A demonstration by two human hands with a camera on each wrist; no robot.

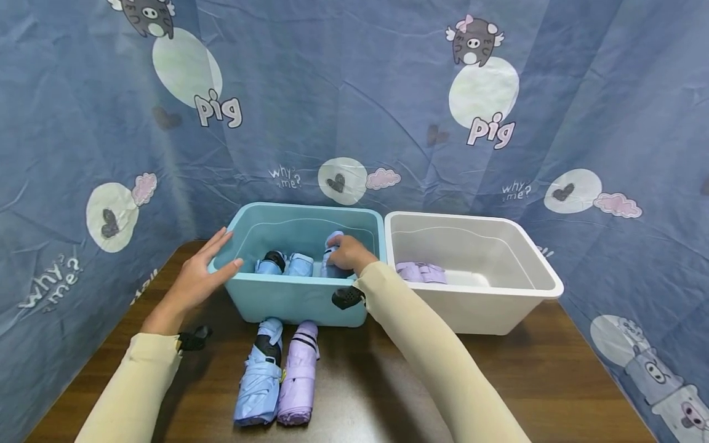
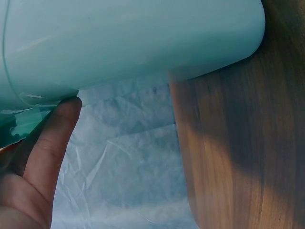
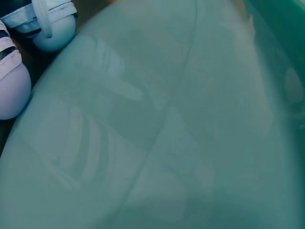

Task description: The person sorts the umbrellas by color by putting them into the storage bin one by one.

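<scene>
a blue cloth backdrop (image 1: 354, 92) printed with pigs, hearts and clouds hangs behind a dark wooden table (image 1: 532, 375). on the table two open bins stand side by side, a teal bin (image 1: 299, 301) on the left and a white bin (image 1: 471, 311) on the right. two arms in cream sleeves (image 1: 437, 357) come in from the lower edge. the left hand (image 1: 196, 277) lies at the teal bin's left end, fingers extended against the rim and grasping no umbrella. the right hand (image 1: 352, 253) dips over the near rim of the same bin, its fingers curled round a pale blue umbrella (image 1: 332, 271); the right wrist view does not show this grip. in front of the teal bin lie a folded blue umbrella (image 1: 258, 387) and, just to its right, a lilac umbrella (image 1: 299, 381), both with their long axes pointing from the person toward the bin. lilac fabric bundles (image 1: 421, 272) rest in the white bin's left end. the held umbrella is inside the teal bin, right of two other blue bundles (image 1: 301, 265); its long axis runs roughly near to far, and the right hand is clearly the nearer one.
</scene>
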